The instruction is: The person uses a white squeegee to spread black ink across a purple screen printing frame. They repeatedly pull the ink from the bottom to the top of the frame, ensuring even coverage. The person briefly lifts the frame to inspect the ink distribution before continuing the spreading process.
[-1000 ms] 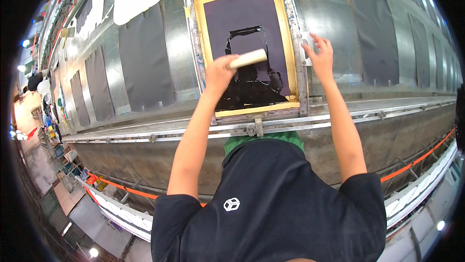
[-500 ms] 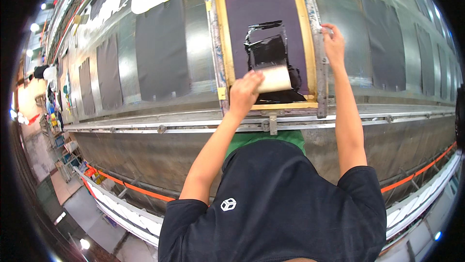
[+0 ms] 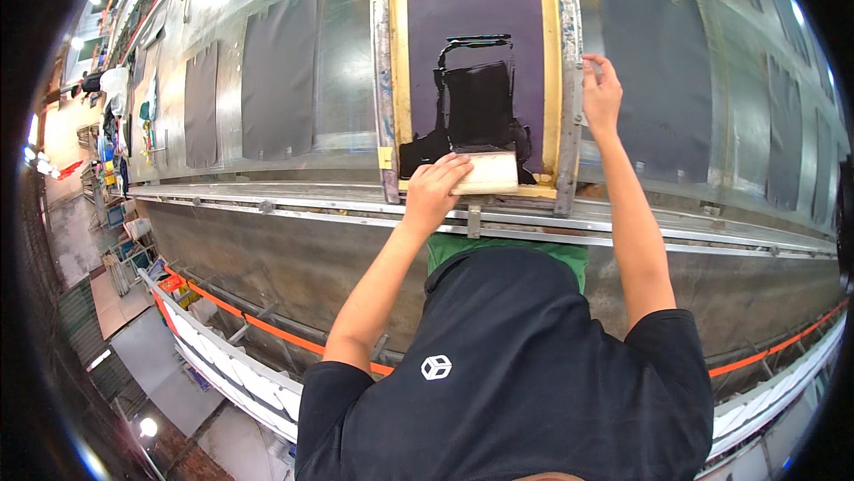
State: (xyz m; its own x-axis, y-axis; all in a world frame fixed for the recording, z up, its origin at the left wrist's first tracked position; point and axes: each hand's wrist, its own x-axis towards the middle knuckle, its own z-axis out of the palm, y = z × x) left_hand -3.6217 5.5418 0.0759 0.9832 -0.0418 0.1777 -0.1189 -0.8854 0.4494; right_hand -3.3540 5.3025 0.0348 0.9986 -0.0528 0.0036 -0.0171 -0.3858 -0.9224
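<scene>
A screen-printing frame [image 3: 383, 116] with yellow-taped inner edges lies on the long metal table. Its dark purple mesh [image 3: 471, 5] carries glossy black ink [image 3: 480, 103] in a blocky patch and along the near end. My left hand [image 3: 433, 189] is closed around the left end of a squeegee [image 3: 487, 175] with a pale, wood-coloured body, at the frame's near edge. The squeegee's lower edge is hidden from me. On the right side, my right hand [image 3: 602, 97] grips the frame's outer rail with curled fingers.
Dark flat sheets lie on the metal table, left [image 3: 280, 76] and right [image 3: 656, 76] of the frame. A metal rail [image 3: 347, 214] runs along its near edge, close to my body. An orange bar [image 3: 276, 331] and white rack [image 3: 236, 383] stand behind me at lower left.
My left hand has brought the squeegee nearer to me, to the frame's near edge, and it now sits more level. My right hand stays at the right rail. The whole view has shifted slightly.
</scene>
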